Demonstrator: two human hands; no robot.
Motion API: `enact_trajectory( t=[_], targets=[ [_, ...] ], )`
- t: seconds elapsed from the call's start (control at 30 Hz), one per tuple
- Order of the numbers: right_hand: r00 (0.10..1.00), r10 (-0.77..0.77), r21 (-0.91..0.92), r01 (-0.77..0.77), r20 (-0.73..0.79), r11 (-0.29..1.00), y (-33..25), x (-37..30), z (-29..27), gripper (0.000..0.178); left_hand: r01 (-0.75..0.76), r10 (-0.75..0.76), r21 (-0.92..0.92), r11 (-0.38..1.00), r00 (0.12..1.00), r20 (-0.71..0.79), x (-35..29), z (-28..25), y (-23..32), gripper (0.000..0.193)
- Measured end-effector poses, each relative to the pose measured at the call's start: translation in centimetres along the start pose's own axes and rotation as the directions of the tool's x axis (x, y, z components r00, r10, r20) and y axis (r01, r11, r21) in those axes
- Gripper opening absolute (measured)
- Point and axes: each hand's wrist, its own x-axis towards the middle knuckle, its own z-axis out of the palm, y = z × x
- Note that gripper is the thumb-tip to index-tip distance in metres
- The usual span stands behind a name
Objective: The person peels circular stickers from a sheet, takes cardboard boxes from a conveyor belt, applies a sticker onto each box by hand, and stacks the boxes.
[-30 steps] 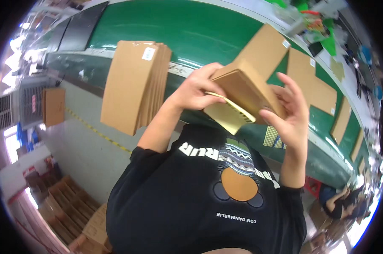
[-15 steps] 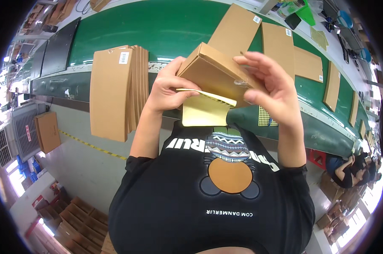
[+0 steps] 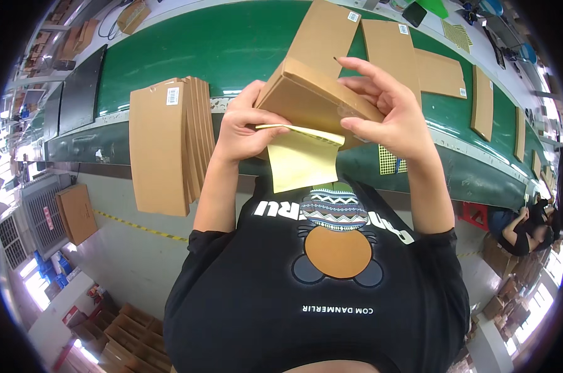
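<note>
Left hand (image 3: 246, 129) grips a cardboard box (image 3: 319, 101) and yellow sheet (image 3: 304, 163), right hand (image 3: 392, 119) spread around the box's end.

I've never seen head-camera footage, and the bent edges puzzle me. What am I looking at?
There is no machine, just a person's two bare hands. A wide fisheye camera on the head looks down, so straight edges bend. The left hand pinches a yellow sheet, close against a cardboard box. The right hand is at that box's right end; how firmly it grips is unclear. On the green table lie more cardboard boxes; a stack of flat boxes is at left.
</note>
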Motion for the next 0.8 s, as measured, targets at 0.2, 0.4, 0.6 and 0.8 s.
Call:
enact_trajectory(
  t=[0.2, 0.4, 0.6, 0.8],
  targets=[
    [0.994, -0.085, -0.117, 0.093, 0.067, 0.989, 0.4, -0.1, -0.1, 0.068, 0.006, -0.006, 0.005, 1.000, 0.999, 0.044, 0.3, -0.5, 0.2, 0.021],
    [1.000, 0.014, 0.229, -0.013, -0.003, 0.973, -0.2, -0.3, 0.4, 0.015, -0.029, 0.025, 0.036, 0.999, 0.995, 0.100, 0.0, -0.2, 0.9, 0.022],
    [0.989, 0.145, 0.340, -0.148, 0.036, 0.929, 0.0, -0.3, 0.3, 0.009, -0.052, 0.045, 0.055, 0.997, 0.991, 0.128, -0.2, 0.1, 1.3, 0.022],
    [0.985, 0.161, 0.340, -0.173, 0.063, 0.924, 0.1, -0.7, 0.7, 0.009, -0.063, 0.042, 0.117, 0.991, 0.984, 0.170, -0.3, 0.2, 1.6, 0.020]
  ],
)
